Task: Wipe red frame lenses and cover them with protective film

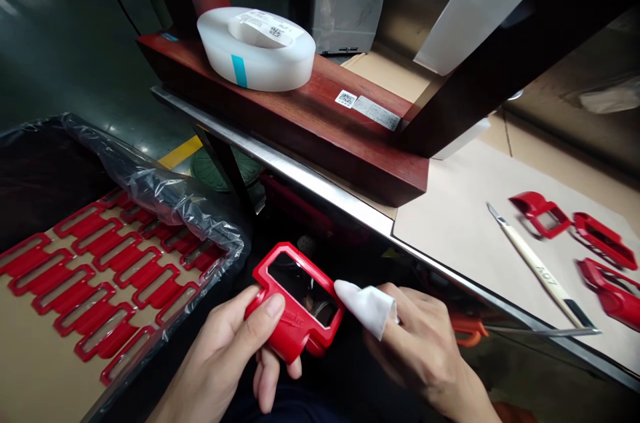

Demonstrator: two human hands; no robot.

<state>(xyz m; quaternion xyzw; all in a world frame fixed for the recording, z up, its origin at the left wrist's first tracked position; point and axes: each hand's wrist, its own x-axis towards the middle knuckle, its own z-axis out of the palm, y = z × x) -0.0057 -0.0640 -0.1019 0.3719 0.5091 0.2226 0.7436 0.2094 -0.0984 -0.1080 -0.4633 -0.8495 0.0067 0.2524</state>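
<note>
Lying in rows at the far left are many flat red parts (pixel 85 270) on brown card (pixel 30 356), with a clear plastic bag (pixel 170 193) bunched along their edge. Next comes the left hand (pixel 220 350), and it holds a red plastic frame (pixel 295 336) with a big window in it. The frame is low down in front of the person, past the edge of the worktop (pixel 450 223). The left thumb (pixel 274 306) presses on top of the frame, and the other fingers (pixel 265 376) curl under it, so this hand has a firm hold. The long side of the frame runs from upper left to lower right, so its far end points toward the right hand (pixel 420 336). The left hand is the nearer one because it has hold of the frame, but the right hand is very close too. A white cloth (pixel 367 308) covers the tip of the right hand's fingers, and the tip of the cloth touches the frame's top right corner. Those fingers are bent and closed on the cloth, and they do not hold the frame. Farther right on the worktop, a craft knife (pixel 537 273) with a wooden handle lies on pale paper, with three more red frames (pixel 605 240) just past it.
</note>
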